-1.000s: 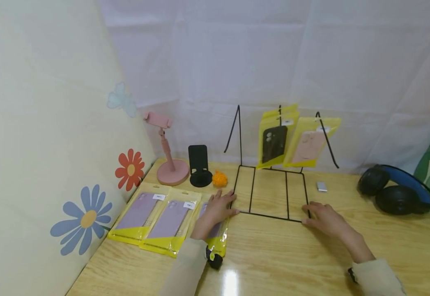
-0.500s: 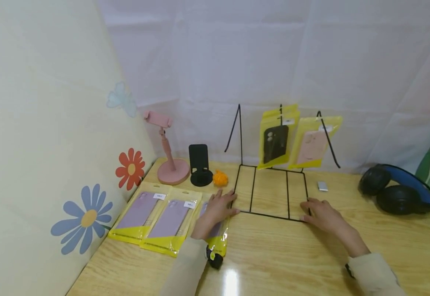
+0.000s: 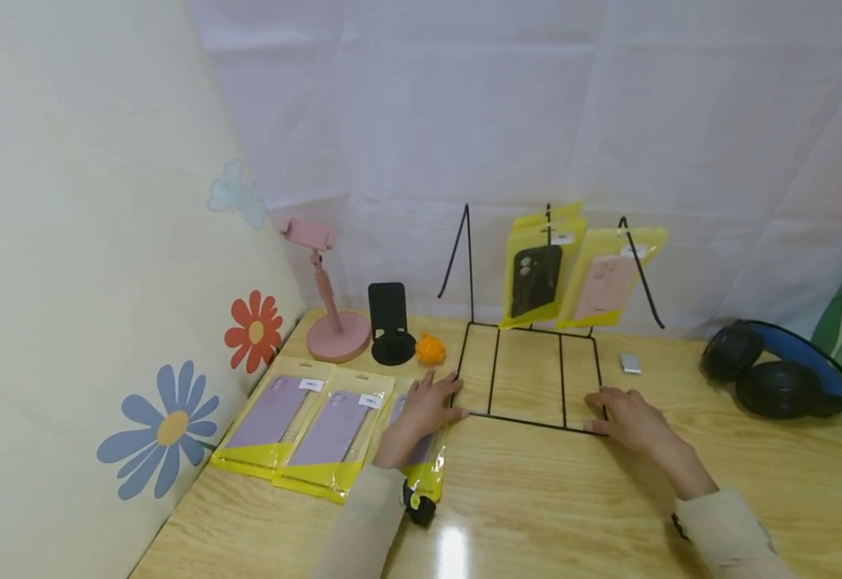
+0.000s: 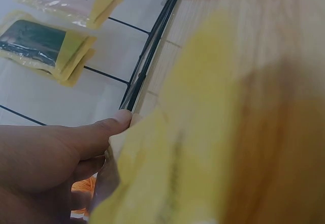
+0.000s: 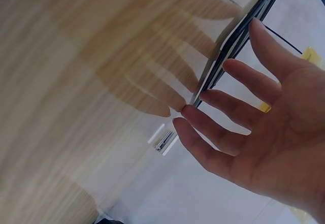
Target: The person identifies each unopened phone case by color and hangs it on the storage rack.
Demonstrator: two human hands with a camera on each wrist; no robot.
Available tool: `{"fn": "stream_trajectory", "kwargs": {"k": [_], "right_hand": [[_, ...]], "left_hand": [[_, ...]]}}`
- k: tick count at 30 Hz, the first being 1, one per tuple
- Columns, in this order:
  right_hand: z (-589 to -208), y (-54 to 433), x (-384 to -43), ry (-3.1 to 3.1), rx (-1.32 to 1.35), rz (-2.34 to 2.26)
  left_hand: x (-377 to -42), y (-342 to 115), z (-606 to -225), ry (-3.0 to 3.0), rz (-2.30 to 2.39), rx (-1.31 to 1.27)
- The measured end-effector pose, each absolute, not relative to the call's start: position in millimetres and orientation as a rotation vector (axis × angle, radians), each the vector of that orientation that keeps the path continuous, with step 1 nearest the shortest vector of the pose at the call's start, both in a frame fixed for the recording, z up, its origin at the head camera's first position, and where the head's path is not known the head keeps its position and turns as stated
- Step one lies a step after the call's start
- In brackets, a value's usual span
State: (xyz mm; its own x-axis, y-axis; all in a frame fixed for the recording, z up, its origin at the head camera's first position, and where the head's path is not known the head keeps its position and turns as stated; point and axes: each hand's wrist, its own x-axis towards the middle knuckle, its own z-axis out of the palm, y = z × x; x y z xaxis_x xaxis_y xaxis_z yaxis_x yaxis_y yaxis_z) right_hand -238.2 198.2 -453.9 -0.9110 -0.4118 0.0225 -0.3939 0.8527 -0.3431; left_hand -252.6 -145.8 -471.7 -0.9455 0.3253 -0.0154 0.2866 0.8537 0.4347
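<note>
A black wire display rack (image 3: 527,420) lies with its base on the wooden table, its upright hooks against the back cloth. My left hand (image 3: 424,410) holds the base's front left corner, thumb tip on the wire in the left wrist view. My right hand (image 3: 634,422) rests at the front right corner, its fingers (image 5: 228,109) spread and loosely bent along the wire. From the middle hook hang yellow bags with a black phone case (image 3: 536,281) in front; a pink phone case (image 3: 604,287) in its bag hangs from the right hook. The left hook carries nothing.
Bagged purple phone cases (image 3: 330,430) lie at the left, one partly under my left forearm. Behind them stand a pink phone stand (image 3: 337,338), a black phone stand (image 3: 389,314) and an orange ball-like thing (image 3: 431,350). A small silver object (image 3: 630,364) and headphones (image 3: 778,390) lie right.
The right hand has shifted slightly left, fingers reaching further over the rack's side wire. The bag with the pink case has swung a little. The left hand stays put.
</note>
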Motion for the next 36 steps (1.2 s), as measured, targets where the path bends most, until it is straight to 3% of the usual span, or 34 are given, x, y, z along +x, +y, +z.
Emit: {"fn": "stream_trajectory", "kwargs": {"k": [29,36], "right_hand": [[-446,196,-241,2.911,-0.678,-0.444],[-447,195,-244,2.905,-0.658,-0.409]], "left_hand": [[-255,-145,-474,2.958,0.607,0.467],[-246,-146,-452,3.034,0.584,0.532]]}}
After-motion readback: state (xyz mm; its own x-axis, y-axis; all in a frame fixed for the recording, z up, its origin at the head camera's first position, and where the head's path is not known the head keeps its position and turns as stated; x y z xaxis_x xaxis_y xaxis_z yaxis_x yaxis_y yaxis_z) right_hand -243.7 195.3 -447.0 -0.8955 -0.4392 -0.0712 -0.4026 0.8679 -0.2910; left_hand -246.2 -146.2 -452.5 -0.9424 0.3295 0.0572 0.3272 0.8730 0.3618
